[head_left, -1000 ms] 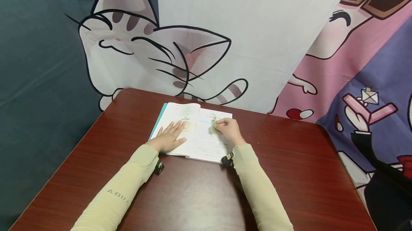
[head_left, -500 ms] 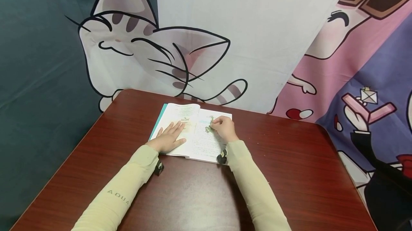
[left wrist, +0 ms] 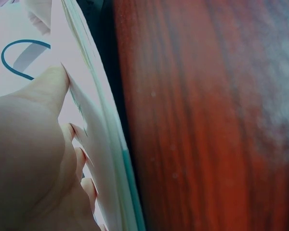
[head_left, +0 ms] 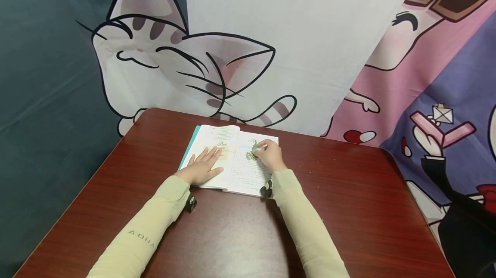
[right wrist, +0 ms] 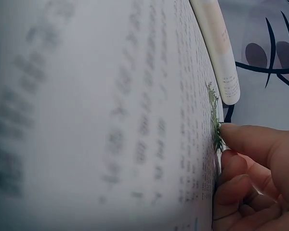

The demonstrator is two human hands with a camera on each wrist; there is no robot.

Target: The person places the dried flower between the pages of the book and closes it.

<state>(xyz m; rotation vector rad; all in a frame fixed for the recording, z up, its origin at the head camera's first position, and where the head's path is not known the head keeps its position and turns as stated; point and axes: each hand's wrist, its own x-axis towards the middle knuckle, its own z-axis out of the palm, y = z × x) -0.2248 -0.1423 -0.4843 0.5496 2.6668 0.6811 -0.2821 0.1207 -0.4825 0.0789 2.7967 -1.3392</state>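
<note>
An open book (head_left: 242, 181) lies on the table, its teal cover edge showing at the left. My left hand (head_left: 200, 168) rests flat on the left page, fingers spread; the left wrist view shows its thumb (left wrist: 50, 86) along the paper. Over the right page, my right hand (head_left: 270, 155) pinches a small green leafy sprig (head_left: 251, 155) between thumb and index finger. In the right wrist view the sprig (right wrist: 214, 113) lies close along the printed page, its lower end at the fingertips and the other fingers curled beneath.
The book sits toward the far edge of a reddish-brown wooden table (head_left: 240, 235). Behind the table hangs a cloth backdrop (head_left: 310, 32) with cartoon figures. Dark wrist cameras (head_left: 190, 203) sit at both sleeve cuffs.
My right hand has moved slightly left with the sprig, bringing it toward the middle of the right page. In the last half second it has barely moved. My left hand stays in place.
</note>
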